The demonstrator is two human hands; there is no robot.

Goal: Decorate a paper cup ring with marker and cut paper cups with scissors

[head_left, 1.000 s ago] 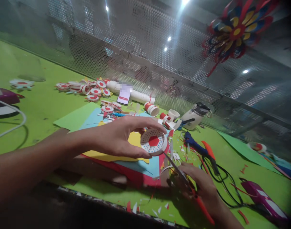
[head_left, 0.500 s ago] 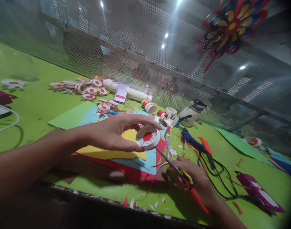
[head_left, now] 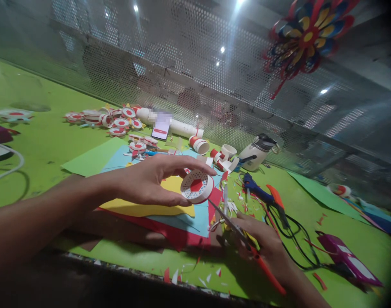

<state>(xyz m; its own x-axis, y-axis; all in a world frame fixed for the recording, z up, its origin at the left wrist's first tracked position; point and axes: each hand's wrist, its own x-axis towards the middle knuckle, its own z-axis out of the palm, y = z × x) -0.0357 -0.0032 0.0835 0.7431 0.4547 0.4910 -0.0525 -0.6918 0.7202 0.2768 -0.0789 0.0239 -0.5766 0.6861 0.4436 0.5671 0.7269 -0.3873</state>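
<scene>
Fingers of left hand (head_left: pixel 150 182) pinch paper cup base (head_left: pixel 196 186); right hand (head_left: pixel 262 244) grips scissors (head_left: pixel 238 233).

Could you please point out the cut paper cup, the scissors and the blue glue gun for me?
cut paper cup (head_left: pixel 197 187): head view, on its red-centred base.
scissors (head_left: pixel 226 220): head view, on the blades.
blue glue gun (head_left: pixel 253 186): head view, on its blue body.

A perforated metal screen (head_left: pixel 195 64) is running along the green worktop's (head_left: pixel 48 141) far edge, ceiling lights (head_left: pixel 221 49) shining through.
</scene>
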